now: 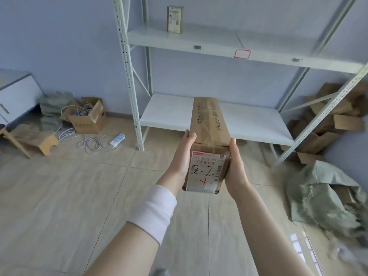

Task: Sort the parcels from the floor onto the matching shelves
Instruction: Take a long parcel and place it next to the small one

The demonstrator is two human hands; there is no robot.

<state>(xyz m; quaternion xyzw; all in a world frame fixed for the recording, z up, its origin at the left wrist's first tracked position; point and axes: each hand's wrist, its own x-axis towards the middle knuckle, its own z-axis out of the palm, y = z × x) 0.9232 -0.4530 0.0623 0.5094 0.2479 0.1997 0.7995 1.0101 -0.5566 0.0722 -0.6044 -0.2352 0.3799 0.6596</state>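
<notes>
- Several loose things lie on the floor at its left edge: a wooden stool (pixel 29 141), an open carton (pixel 87 119) of cables and a white power strip (pixel 117 140). All are well apart from the path to the rack.
- On the upper shelf (pixel 199 39), near its left end, a small box (pixel 174 19) stands upright.
- The left hand (pixel 182 156) is clamped on the left side of the parcel (pixel 209 126), thumb along the top edge; the fingers underneath are hidden.
- This long brown parcel is off the floor, held lengthwise toward the rack. Its near end shows a label with "2-2" written on it.
- The right hand (pixel 237 166) grips the opposite side in the same way.
- A red-bordered tag (pixel 242 54) sits on the upper shelf's front edge, but it is too blurred to read. The sensible step is to check "2-2" against the shelf tags before committing.
- Either board, upper or lower shelf (pixel 254 124), looks deep enough to take it. Slide it in far end first, keeping both palms pressing until the board bears the weight.
- A cardboard pile (pixel 328 124) and a green sack (pixel 326 198) crowd the floor's right edge, so stepping straight ahead seems safest.
</notes>
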